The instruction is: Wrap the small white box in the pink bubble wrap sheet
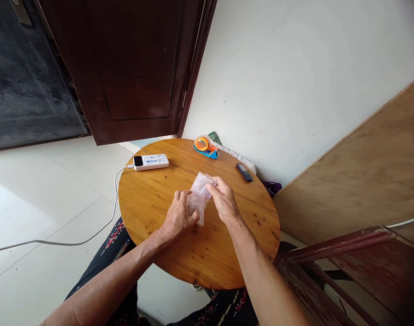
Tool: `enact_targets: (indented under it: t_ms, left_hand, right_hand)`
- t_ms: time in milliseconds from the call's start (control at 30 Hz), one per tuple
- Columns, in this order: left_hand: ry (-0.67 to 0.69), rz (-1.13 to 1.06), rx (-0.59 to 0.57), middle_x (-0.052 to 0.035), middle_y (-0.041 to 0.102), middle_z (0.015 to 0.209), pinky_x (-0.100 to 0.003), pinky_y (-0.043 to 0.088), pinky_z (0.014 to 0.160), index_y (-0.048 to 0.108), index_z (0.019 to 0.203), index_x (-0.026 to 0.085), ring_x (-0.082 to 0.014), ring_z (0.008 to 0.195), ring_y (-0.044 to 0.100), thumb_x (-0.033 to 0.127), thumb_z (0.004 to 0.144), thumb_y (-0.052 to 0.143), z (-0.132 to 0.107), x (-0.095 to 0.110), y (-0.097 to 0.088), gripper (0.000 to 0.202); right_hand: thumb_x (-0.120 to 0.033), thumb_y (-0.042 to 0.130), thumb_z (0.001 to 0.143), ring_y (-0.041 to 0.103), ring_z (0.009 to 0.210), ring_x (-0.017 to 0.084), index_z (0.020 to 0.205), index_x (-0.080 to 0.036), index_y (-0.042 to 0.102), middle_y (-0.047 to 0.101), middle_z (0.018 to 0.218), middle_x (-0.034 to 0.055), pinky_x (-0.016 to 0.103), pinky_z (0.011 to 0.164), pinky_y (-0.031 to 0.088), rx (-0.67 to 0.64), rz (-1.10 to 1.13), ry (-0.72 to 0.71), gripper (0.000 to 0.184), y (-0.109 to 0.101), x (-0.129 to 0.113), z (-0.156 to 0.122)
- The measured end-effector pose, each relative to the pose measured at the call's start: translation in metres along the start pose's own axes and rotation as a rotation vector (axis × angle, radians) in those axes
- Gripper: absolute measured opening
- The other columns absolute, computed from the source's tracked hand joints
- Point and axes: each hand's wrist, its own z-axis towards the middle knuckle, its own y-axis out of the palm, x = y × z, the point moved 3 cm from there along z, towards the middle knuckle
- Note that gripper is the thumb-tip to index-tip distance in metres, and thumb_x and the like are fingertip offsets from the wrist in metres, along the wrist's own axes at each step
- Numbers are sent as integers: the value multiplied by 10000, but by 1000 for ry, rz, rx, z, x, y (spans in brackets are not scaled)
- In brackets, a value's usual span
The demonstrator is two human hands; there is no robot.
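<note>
A crinkled piece of pale pink, see-through bubble wrap [200, 186] is between my two hands over the middle of the round wooden table [152, 199]. My right hand [223, 199] pinches its upper right part between thumb and fingers. On the lower left side, my left hand [181, 213] has its fingers curled against the wrap, with the thumb at its lower edge. Whether anything lies inside the wrap I cannot tell.
At the table's far edge stands an orange and blue tape dispenser [207, 147]. A white power bank [151, 162] with a cable [116, 190] lies far left. A dark, blurred object [244, 172] rests at the right. A reddish wooden chair [349, 253] is beside the table.
</note>
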Motion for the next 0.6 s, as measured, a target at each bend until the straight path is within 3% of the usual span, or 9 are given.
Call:
enact_targets:
  t_ms: [133, 200, 300, 433, 600]
  left_hand:
    - [-13, -88, 2, -168, 463, 1337, -476, 457, 1025, 310, 1473, 121, -304, 1208, 495, 224, 686, 657, 6, -5, -3, 867]
    - [15, -162, -33, -174, 469, 1356, -477, 430, 1049, 316, 1473, 114, -313, 1243, 472, 197, 672, 652, 10, -8, -4, 872]
    - [45, -285, -98, -126, 538, 1284, -392, 484, 942, 450, 1377, 156, -267, 1152, 529, 156, 688, 611, 12, -10, -4, 708]
    - [52, -368, -138, -38, 592, 997, -262, 480, 735, 582, 1143, 175, -149, 820, 556, 214, 759, 621, 10, -9, -2, 388]
    - [121, -300, -189, -16, 594, 890, -238, 473, 748, 631, 899, 162, -123, 781, 546, 189, 778, 623, 10, -8, -8, 125]
  right_hand:
    - [-371, 607, 830, 531, 711, 148, 869, -208, 618, 631, 790, -14, 252, 661, 420, -38, -22, -34, 168, 0, -10, -23]
    - [-373, 607, 848, 552, 727, 157, 888, -208, 623, 644, 801, -8, 258, 680, 438, -37, -47, -39, 170, -1, -14, -36]
    - [-357, 590, 874, 593, 769, 174, 924, -213, 627, 674, 840, 7, 266, 712, 460, -19, -120, -56, 157, 0, -19, -57]
    - [-357, 523, 925, 631, 835, 198, 932, -227, 626, 710, 900, 31, 282, 749, 478, 23, -233, -102, 166, 11, -14, -90]
    - [-370, 497, 938, 641, 810, 207, 969, -254, 617, 718, 911, 34, 296, 733, 494, 133, -278, -109, 169, 24, 5, -116]
